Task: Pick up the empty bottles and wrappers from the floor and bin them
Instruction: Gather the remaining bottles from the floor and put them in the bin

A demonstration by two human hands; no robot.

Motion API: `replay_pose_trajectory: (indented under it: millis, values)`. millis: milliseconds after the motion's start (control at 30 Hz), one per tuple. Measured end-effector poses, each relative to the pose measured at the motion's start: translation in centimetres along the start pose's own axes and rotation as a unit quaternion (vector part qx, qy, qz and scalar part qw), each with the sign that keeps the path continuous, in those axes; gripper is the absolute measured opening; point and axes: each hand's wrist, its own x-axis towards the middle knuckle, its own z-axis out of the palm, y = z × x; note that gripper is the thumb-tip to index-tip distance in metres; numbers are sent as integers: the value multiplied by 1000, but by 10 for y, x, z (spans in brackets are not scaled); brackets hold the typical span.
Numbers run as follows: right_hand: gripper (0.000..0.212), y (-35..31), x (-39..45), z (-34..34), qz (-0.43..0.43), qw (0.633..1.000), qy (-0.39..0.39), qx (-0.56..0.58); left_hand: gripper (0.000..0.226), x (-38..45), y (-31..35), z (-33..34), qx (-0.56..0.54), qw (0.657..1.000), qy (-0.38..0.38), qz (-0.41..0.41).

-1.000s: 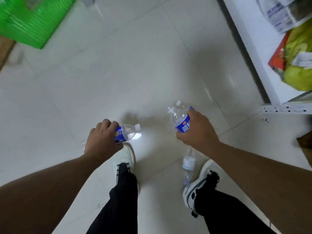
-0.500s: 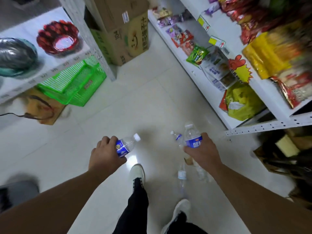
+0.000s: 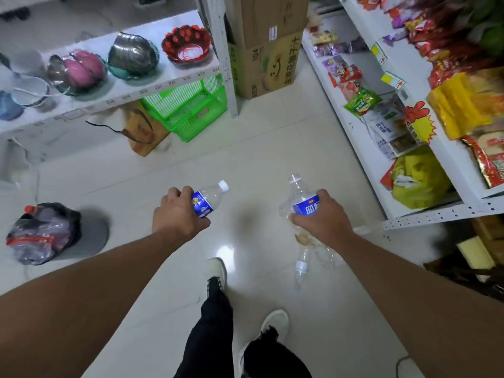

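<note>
My left hand [image 3: 177,214] grips a clear empty bottle [image 3: 208,199] with a blue label and white cap, its neck pointing right and away. My right hand [image 3: 320,218] is closed on a bunch of empty bottles: one blue-labelled bottle [image 3: 302,199] sticks up uncapped, and others [image 3: 302,264] hang below the hand with a scrap of wrapper. On the floor at the left stands a grey bin [image 3: 90,236] lined with a black bag, with bottles and wrappers inside. Both hands are over the white tiled floor, well right of the bin.
A white shelf [image 3: 117,94] with coloured bowls runs along the left, green baskets [image 3: 188,110] beneath it. Cardboard boxes [image 3: 267,50] stand at the aisle's far end. A snack shelf [image 3: 409,186] lines the right. My feet [image 3: 218,271] are below the hands.
The view has lifted from the floor to the aisle, bringing the shelves and then the bin into sight. Both hands keep their bottles and sit slightly higher.
</note>
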Motion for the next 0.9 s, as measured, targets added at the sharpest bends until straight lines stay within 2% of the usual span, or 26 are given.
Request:
replay_pose_trajectory:
  millis: [200, 367, 467, 700, 800, 900]
  values:
    - [61, -84, -52, 9, -45, 998, -39, 28, 67, -42, -56, -59, -44, 999, 21, -22]
    - [63, -160, -85, 51, -82, 994, -64, 19, 69, -67, -137, -88, -74, 995, 33, -60]
    - [62, -209, -105, 97, -97, 992, -80, -6, 70, -84, -206, -100, -94, 991, 33, -85]
    - [61, -332, -178, 245, -133, 980, -144, -33, 76, -155, -399, -122, -166, 960, 57, -216]
    - [64, -381, -211, 296, -149, 972, -179, -39, 73, -194, -473, -125, -178, 945, 47, -270]
    - [66, -425, -230, 335, -158, 966, -197, -51, 67, -216, -532, -134, -198, 928, 71, -308]
